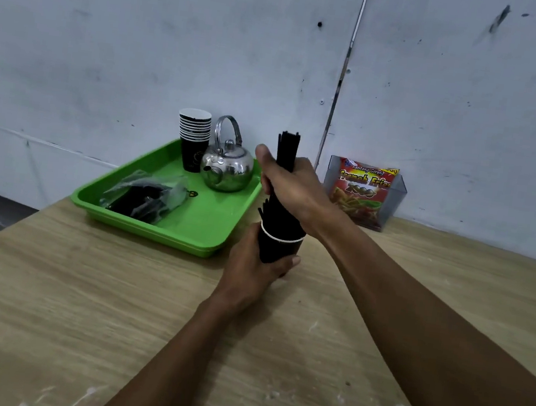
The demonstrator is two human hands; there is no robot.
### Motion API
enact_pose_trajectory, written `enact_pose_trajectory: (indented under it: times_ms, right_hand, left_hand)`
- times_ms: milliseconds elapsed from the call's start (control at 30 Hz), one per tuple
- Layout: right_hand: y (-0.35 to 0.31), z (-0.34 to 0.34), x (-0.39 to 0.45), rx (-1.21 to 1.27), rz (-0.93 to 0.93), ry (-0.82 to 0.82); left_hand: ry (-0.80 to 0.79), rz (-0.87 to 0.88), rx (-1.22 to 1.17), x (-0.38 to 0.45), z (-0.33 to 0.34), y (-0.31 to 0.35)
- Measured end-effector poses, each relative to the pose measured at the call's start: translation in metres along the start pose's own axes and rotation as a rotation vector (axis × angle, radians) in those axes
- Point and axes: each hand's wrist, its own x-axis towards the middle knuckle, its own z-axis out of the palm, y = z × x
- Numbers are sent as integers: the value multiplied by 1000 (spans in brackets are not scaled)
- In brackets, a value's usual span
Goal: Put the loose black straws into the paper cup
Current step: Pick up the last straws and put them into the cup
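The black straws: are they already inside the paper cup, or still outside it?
Inside. The straws stand upright with their lower ends below the cup's white rim, gripped by the right hand.

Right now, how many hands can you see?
2. The left hand grips the black paper cup on the wooden table. The right hand grips the bunch of black straws standing in that cup.

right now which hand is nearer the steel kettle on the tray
Right. The right hand grips the straws just beside the kettle; the left hand holds the paper cup lower, nearer the camera.
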Motion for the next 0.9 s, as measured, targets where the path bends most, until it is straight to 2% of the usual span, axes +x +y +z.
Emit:
enact_pose_trajectory:
  times_ms: [200, 400, 667, 833, 900]
  right_hand:
    - [4, 6, 1, -232, 57, -67]
    - [5, -3, 6, -40, 67, -31]
    - [6, -20, -4, -25, 18, -101]
    - [4, -32, -13, 105, 124, -121]
    - [7, -31, -14, 79, 145, -93]
  left_hand:
    - [9, 16, 14, 4, 0, -12]
    - [26, 0, -2, 5, -2, -13]
    - [28, -7, 12, 6, -3, -13]
    - [33, -19, 24, 7, -2, -15]
    - [36, -20, 32, 7, -2, -16]
